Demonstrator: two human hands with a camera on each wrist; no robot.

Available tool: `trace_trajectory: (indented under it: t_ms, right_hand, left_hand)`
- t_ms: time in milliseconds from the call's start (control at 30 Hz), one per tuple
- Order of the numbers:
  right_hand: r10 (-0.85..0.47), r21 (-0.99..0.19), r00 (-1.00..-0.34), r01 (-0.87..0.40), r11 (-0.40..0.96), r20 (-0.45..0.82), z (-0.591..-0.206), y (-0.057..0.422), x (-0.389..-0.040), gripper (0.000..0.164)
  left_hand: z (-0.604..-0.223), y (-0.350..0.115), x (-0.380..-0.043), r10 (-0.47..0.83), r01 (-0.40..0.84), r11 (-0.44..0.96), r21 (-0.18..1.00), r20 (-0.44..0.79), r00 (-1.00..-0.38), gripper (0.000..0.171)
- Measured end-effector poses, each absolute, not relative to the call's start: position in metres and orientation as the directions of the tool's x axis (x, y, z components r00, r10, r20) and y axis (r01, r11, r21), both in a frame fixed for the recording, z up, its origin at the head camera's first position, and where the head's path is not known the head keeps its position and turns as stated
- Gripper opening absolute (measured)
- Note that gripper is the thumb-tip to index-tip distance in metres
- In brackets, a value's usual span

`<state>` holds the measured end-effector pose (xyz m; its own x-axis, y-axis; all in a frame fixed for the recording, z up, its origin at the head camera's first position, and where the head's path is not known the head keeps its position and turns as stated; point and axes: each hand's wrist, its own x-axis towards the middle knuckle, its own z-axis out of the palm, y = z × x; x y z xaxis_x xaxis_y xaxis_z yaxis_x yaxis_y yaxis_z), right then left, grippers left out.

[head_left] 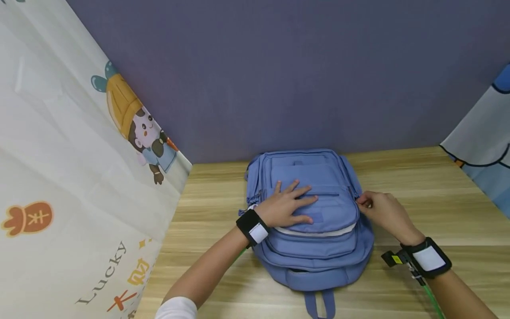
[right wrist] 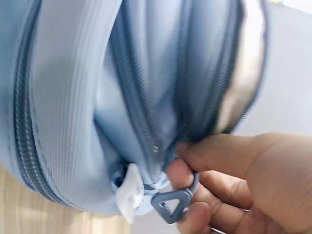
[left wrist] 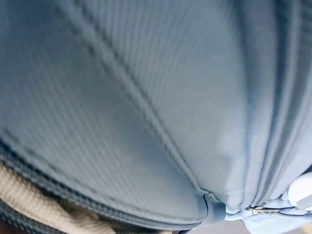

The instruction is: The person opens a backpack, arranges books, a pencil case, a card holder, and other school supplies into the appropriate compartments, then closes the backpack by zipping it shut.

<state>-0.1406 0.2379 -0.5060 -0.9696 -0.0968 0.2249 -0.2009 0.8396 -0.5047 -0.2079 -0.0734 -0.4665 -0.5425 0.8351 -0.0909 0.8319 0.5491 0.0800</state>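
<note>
A blue backpack [head_left: 330,210] lies front up on the wooden table. My left hand [head_left: 284,206] rests on its front panel, fingers spread. At the bag's right edge my right hand [head_left: 384,212] pinches a zipper pull; the right wrist view has the thumb and index finger together at the zipper's end, a grey triangular pull [right wrist: 182,196] hanging by the fingers. Pale lining [head_left: 338,232] shows through the gap of an unzipped front pocket. The left wrist view holds only close fabric [left wrist: 122,136] and a zipper edge, with the left hand out of sight.
The wooden table [head_left: 211,212] meets a dark grey-blue wall [head_left: 279,79] behind the bag. A printed white curtain [head_left: 71,168] borders the left side, and a patterned cloth [head_left: 486,128] the right. A strap loop [head_left: 330,303] points toward me. A white tag [right wrist: 129,192] hangs near the zipper.
</note>
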Motion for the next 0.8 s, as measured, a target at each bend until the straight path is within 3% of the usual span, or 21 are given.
trace_trajectory:
  t_ms: [300,567,800]
  right_hand:
    - [-0.149,-0.494,-0.984,-0.176,0.852,0.094,-0.484,0.235,-0.106,0.009]
    - [-0.208,-0.448,-0.972,-0.237,0.862,0.112,-0.472,0.217,-0.087,0.016]
    - [-0.287,-0.502,-0.955,-0.285,0.816,0.075,-0.469,0.194,-0.081,0.015]
  left_hand:
    - [-0.465,-0.071,-0.21,0.829,0.827,0.558,0.073,-0.075,-0.553,0.074]
    - [-0.467,-0.069,-0.213,0.821,0.819,0.571,0.057,-0.048,-0.569,0.073]
    - [-0.471,-0.066,-0.21,0.818,0.817,0.575,0.048,-0.029,-0.575,0.072]
